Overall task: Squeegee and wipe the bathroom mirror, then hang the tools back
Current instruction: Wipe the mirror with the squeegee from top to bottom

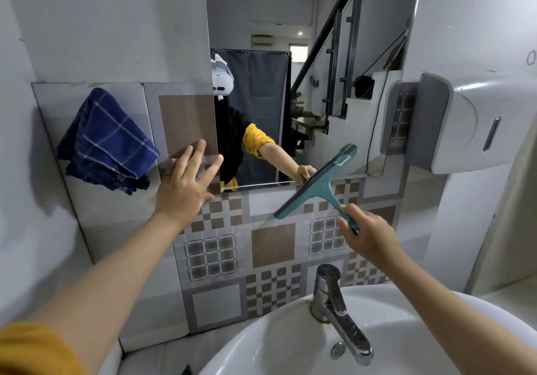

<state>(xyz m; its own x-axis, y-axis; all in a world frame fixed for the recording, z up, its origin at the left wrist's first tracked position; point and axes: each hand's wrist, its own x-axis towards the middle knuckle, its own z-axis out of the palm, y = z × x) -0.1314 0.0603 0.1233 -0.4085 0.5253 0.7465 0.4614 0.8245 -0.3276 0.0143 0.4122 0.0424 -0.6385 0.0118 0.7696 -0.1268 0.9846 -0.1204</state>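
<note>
The bathroom mirror [325,63] hangs on the tiled wall above the basin. My right hand [367,236] grips the handle of a teal squeegee [315,184], whose blade lies tilted across the mirror's lower right edge and the tiles below it. My left hand [186,184] is flat against the wall at the mirror's lower left corner, fingers spread, holding nothing. A dark blue checked cloth [106,142] hangs on the wall to the left of that hand.
A white basin [276,342] with a chrome tap [337,307] sits directly below my arms. A white paper dispenser [462,124] juts from the wall at the right of the mirror. Patterned tiles [271,246] cover the wall under the mirror.
</note>
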